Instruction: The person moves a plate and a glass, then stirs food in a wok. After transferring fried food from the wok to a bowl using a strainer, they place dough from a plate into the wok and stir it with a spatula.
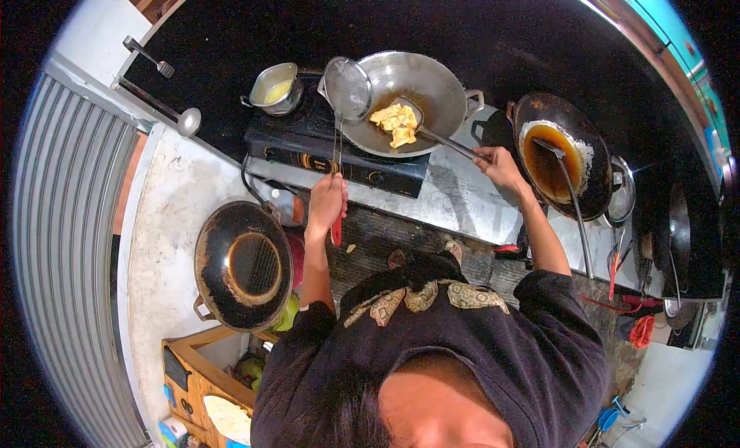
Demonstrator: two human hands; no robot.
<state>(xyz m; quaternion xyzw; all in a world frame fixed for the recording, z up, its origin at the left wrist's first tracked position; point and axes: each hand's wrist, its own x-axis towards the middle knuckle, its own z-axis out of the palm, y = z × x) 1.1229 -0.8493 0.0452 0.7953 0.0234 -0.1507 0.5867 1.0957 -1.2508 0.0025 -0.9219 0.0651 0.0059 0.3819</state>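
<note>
My left hand (328, 201) is closed around the red handle of a wire strainer (348, 89), whose round mesh overlaps the left rim of a large metal wok (370, 65). My right hand (499, 167) grips the long handle of a metal spatula (455, 145). Its blade is inside the wok, beneath or against a folded yellow piece of food that looks like fried egg (395, 122). Brownish oil shows at the bottom of the wok. Under the wok stands a black gas stove (339, 161).
A small pot (275, 89) with yellowish contents sits on the stove's left side. To the right, a dark wok (536, 109) holds brown oil and another long-handled spatula (570, 186). Another dark wok (208, 247) is at my left. A ladle (189, 122) lies far left.
</note>
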